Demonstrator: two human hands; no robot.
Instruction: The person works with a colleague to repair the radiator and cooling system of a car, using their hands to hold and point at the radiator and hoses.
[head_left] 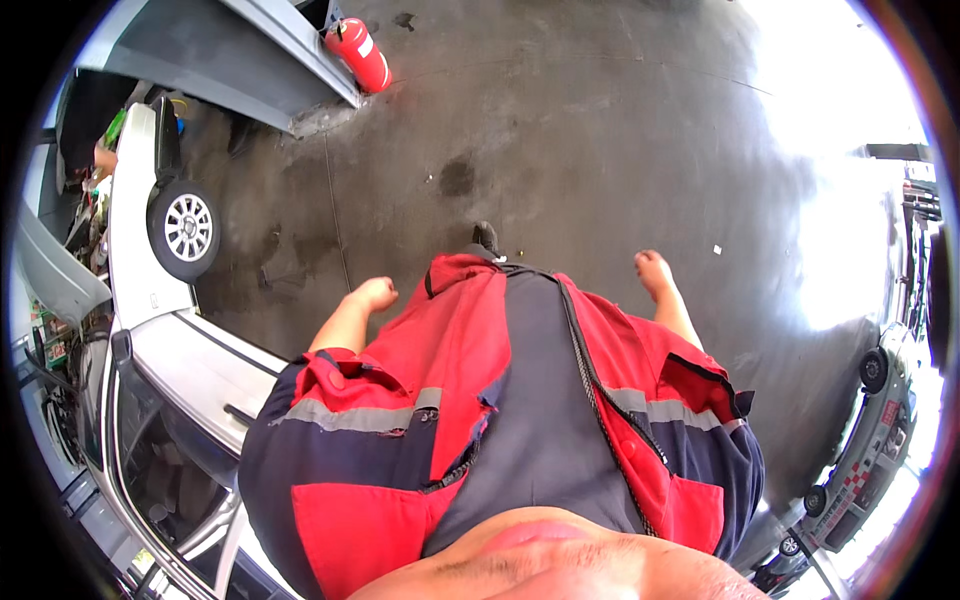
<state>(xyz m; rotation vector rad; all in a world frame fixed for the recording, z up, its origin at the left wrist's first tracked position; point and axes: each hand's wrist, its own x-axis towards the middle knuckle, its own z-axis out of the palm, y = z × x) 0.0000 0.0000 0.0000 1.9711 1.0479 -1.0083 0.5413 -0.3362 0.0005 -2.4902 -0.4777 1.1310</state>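
Note:
Both of my arms hang at my sides, out from the short sleeves of a red and navy work jacket (455, 320). My left hand (376, 293) is loosely curled, nothing visible in it. Nearest to it is the white car (215, 365) on my left, but the two do not touch. On the other side, my right hand (652, 272) hangs over the floor with its fingers folded in, and I see no object in it. One dark shoe (485, 236) shows beyond the jacket's hem.
The white car's front wheel (187, 227) faces me on the left; its bonnet seems raised, and a person's hand (104, 160) is by the engine bay. A red fire extinguisher (359, 55) stands against a grey pillar (300, 45). Another car (860, 450) is parked far right.

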